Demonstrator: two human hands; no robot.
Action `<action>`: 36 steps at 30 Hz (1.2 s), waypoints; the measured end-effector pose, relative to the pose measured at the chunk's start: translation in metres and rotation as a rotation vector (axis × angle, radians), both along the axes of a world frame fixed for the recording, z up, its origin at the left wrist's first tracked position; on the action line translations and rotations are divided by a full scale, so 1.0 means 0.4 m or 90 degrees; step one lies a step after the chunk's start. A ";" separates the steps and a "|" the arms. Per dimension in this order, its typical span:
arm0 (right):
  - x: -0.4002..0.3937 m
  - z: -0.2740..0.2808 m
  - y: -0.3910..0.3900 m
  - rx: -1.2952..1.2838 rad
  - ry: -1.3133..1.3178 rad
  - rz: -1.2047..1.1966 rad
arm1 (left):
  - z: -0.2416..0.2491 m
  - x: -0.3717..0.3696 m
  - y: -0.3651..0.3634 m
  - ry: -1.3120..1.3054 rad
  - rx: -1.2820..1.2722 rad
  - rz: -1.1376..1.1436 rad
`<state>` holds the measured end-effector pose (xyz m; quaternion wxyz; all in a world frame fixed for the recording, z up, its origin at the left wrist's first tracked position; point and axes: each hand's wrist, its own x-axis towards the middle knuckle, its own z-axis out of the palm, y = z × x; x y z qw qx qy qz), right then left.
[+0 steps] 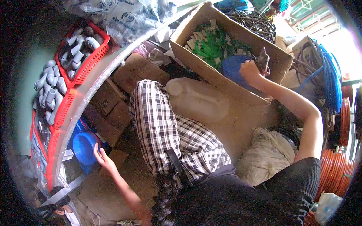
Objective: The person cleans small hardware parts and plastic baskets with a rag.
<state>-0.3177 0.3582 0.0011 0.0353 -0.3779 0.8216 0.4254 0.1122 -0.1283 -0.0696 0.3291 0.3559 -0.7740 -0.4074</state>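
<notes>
My left hand (105, 159) is at the lower left, fingers stretched out against the right side of a round blue tub (83, 147). At the upper right, my right hand (250, 72) is closed at the right edge of a blue bowl (232, 67) inside a large cardboard box (241, 98); what its fingers hold is hidden. Beside that wrist is a small brownish, crumpled thing (263, 61). Green pieces with pale tags (207, 47) lie in the same box.
Red baskets (88, 72) of grey pipe fittings (49, 84) stand on a shelf at left. A translucent plastic jug (200, 98) lies below the box. A pale sack (266, 156), blue cable (332, 79) and orange coils (336, 171) are at right. Plaid cloth covers my legs.
</notes>
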 end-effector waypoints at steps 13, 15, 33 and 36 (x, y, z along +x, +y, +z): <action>-0.021 0.055 -0.020 0.099 -0.018 0.065 | 0.007 0.019 0.031 -0.019 0.094 0.094; -0.024 0.060 -0.017 0.087 -0.041 0.009 | 0.007 0.024 0.038 -0.014 0.095 0.092; 0.291 0.356 -0.292 -0.532 -0.095 0.167 | 0.286 -0.238 0.308 0.325 0.556 -0.282; 0.412 0.296 -0.384 -0.596 -0.243 0.359 | 0.325 -0.322 0.422 0.418 0.693 -0.423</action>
